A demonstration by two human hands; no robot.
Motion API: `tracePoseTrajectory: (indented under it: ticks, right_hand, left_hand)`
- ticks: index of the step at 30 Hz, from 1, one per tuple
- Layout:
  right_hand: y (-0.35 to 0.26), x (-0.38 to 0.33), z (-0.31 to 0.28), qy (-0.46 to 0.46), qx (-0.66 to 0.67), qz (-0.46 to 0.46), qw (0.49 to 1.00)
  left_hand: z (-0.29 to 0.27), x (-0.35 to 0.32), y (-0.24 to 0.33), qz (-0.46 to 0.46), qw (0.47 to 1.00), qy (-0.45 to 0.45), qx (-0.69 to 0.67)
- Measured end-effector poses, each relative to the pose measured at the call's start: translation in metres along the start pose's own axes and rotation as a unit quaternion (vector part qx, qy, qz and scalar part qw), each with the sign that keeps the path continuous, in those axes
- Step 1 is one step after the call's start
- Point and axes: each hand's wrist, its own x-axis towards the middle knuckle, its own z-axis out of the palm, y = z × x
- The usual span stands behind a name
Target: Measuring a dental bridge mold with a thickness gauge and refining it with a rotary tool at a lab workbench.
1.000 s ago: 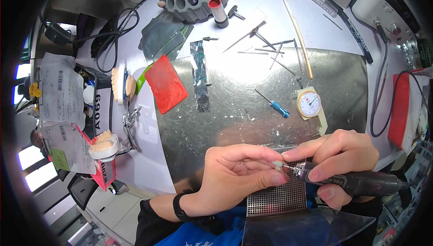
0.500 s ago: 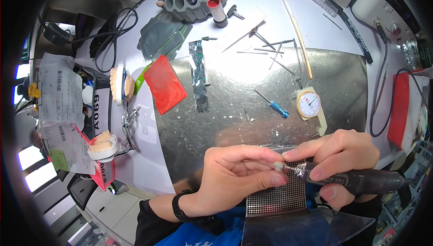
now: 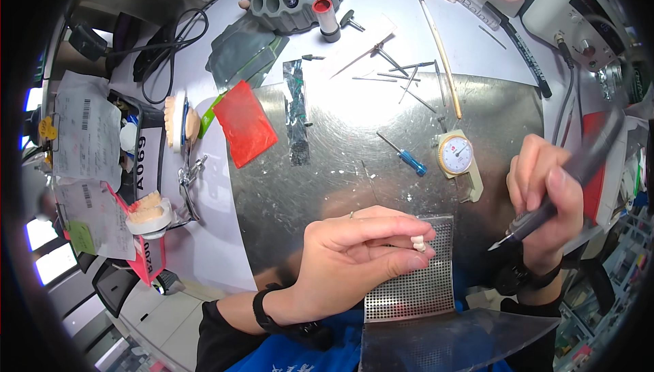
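Observation:
My left hand (image 3: pixel 354 249), wearing a dark wristband, pinches a small white dental crown (image 3: pixel 417 243) between thumb and fingertips. Beneath those fingertips is a perforated metal grille (image 3: pixel 412 290), with a clear dark-tinted shield (image 3: pixel 456 341) in front of it. To the right, my right hand (image 3: pixel 531 178) is closed round a dark rotary handpiece (image 3: pixel 526 222). Its thin metal tip points down and left, apart from the crown. The handpiece's back end is blurred by motion.
On the metal plate (image 3: pixel 327 188) lie a blue-handled screwdriver (image 3: pixel 411 163), a dial gauge (image 3: pixel 456 154) and several burs. Red wax (image 3: pixel 245 125) and dental casts (image 3: pixel 148 215) are left. A grey bur holder (image 3: pixel 286 4) stands behind; a white control unit (image 3: pixel 565 14) is far right.
My right hand has drawn the handpiece away from the crown, rightward and up, and tilted its back end upward. My left hand keeps the crown, which now shows more fully.

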Motion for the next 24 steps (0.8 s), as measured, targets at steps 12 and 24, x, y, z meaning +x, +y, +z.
tracePoseTrajectory:
  ticks: [12, 24]
  right_hand:
    - [-0.001, 0.01, -0.019, 0.042, -0.213, 0.041, 0.975]
    - [0.003, 0.014, -0.009, 0.079, -0.27, -0.011, 0.96]
  left_hand:
    - [0.001, -0.001, 0.0, -0.003, 1.0, -0.003, 0.006]
    - [0.001, 0.0, 0.005, -0.04, 0.999, -0.011, -0.033]
